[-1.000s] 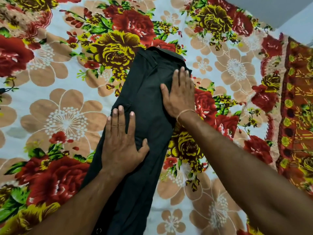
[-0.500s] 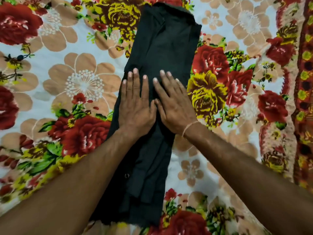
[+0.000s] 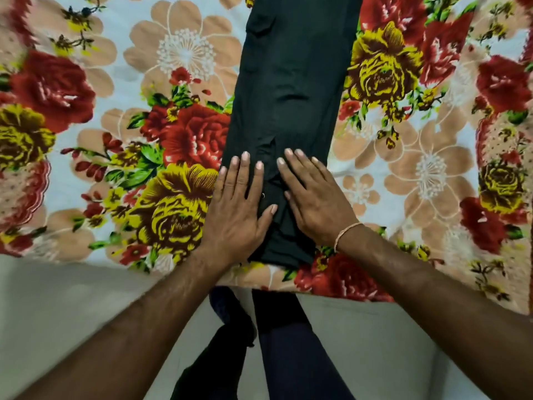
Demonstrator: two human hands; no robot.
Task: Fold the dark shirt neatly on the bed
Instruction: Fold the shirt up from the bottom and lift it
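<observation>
The dark shirt (image 3: 291, 82) lies on the bed as a long narrow strip, its sides folded in, running from the top of the view down to its hem near the bed's front edge. My left hand (image 3: 239, 206) presses flat on the strip's lower left part, fingers straight. Beside it, my right hand (image 3: 314, 197) presses flat on the lower right part, a thread band on its wrist. The two hands lie side by side just above the hem. The shirt's collar end is out of view at the top.
A floral bedsheet (image 3: 115, 125) with red, yellow and peach flowers covers the bed. The bed's front edge (image 3: 86, 261) runs across the lower middle of the view, with pale floor (image 3: 57, 313) below it. My legs in dark trousers (image 3: 282, 342) stand against the edge.
Both hands have slid down the shirt from its middle to just above the hem. The view has tipped down, so the bed's edge and my legs show.
</observation>
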